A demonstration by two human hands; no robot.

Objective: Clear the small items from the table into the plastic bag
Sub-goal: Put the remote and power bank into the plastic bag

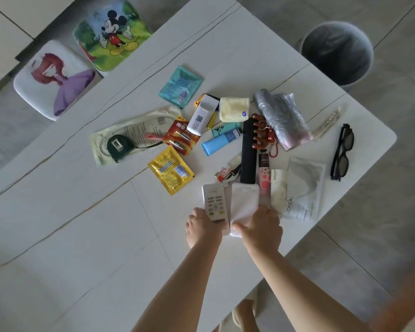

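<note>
At the near edge of the white table (82,224), the left hand (203,230) curls its fingers round the white remote (215,203); just beside it the right hand (261,227) grips the white flat box (244,202), thumb across its near end; other small items lie scattered beyond; no plastic bag can be made out with certainty.

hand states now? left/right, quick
Left hand: grips the near end of the white remote.
Right hand: fingers curled round the near end of the white power bank.
</note>
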